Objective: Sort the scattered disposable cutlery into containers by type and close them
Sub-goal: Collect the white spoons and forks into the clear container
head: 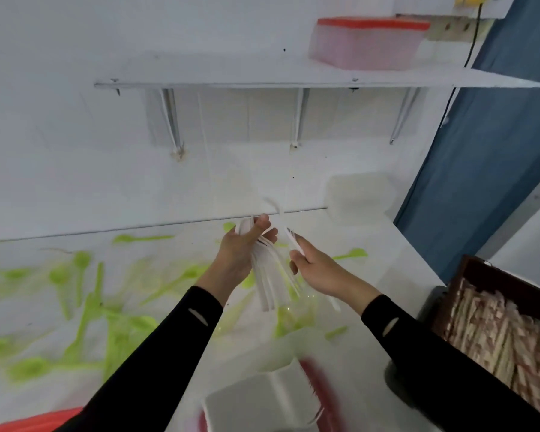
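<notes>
Left hand (242, 249), fingers (268, 234) curled round a white cutlery bundle (267, 286), and right hand (317, 271), pinching another white piece (293, 241), are apparently gathering one type for the container (253, 400) below.

white cutlery (268, 275) several, blurred; green cutlery (58, 274) many, blurred; red-lidded container (367, 42) 1; clear container (357, 198) 1; white container (256, 397) 1

Green cutlery (85, 307) litters the left and middle of the worktop (387, 275); its right side lies bare back to a clear container (359, 198). A white tub (256, 400) (blurred) stands at the near edge, a shelf (262, 73) overhangs the back, and a wooden box (496, 322) flanks the right.
</notes>
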`<state>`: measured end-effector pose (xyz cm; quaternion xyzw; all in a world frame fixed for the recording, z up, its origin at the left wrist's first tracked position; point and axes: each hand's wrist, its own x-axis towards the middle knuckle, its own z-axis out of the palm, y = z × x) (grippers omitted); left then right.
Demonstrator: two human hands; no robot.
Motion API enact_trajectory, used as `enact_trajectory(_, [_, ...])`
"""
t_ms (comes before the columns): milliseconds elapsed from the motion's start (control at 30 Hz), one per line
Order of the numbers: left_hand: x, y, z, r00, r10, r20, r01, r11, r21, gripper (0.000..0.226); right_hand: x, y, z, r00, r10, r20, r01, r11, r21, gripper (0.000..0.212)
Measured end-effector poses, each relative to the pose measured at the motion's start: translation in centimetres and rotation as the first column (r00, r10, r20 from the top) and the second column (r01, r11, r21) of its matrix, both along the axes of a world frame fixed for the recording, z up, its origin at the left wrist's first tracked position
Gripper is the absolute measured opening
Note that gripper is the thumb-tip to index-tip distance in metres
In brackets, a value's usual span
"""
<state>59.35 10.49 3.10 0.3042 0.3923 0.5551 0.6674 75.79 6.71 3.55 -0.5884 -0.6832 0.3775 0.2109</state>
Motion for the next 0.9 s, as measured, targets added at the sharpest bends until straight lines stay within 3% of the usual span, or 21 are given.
enact_trajectory(133, [2.1, 0.6, -1.1, 1.000, 0.020, 0.007, -0.021, 0.999, 0.043, 0.025, 2.4, 0.4, -0.6, 0.992, 0.126, -0.025, -0.128, 0.973, -0.191, 0.024])
enact_trajectory(267, [3.3, 1.0, -2.6, 0.999, 0.041, 0.020, -0.042, 0.998, 0.035, 0.018, 4.1, 1.2, -1.1, 0.970, 0.196, -0.146, -0.240, 0.876, -0.419, 0.019])
enact_trajectory(367, [3.8, 1.2, -3.5, 0.996, 0.080, -0.034, -0.080, 0.997, -0.008, 0.021, 4.9, 1.9, -1.8, 0.971, 0.212, -0.107, -0.237, 0.856, -0.459, 0.019])
enact_trajectory(533, [2.9, 1.6, -4.2, 0.957, 0.284, -0.063, -0.288, 0.955, -0.068, 0.015, 5.5, 2.6, -3.7, 0.993, 0.058, -0.101, -0.081, 0.969, -0.236, 0.039])
enact_trajectory(633, [2.7, 1.7, -4.3, 0.942, 0.327, -0.072, -0.332, 0.941, -0.065, 0.022, 5.7, 3.4, -4.3, 0.962, -0.012, -0.274, 0.003, 1.000, -0.031, 0.041])
enact_trajectory(733, [3.2, 1.6, -4.3, 0.943, 0.326, -0.059, -0.329, 0.943, -0.052, 0.023, 5.9, 3.4, -4.3, 0.903, -0.020, -0.429, 0.060, 0.995, 0.079, 0.043])
enact_trajectory(833, [3.4, 1.5, -4.1, 0.951, 0.310, 0.023, -0.309, 0.951, -0.030, 0.018, 5.8, 3.3, -3.9, 0.879, -0.052, -0.474, 0.112, 0.989, 0.098, 0.047])
enact_trajectory(900, [3.6, 1.4, -3.8, 0.948, 0.299, 0.104, -0.297, 0.954, -0.037, 0.014, 5.8, 3.2, -3.3, 0.857, -0.060, -0.512, 0.108, 0.992, 0.064, 0.030])
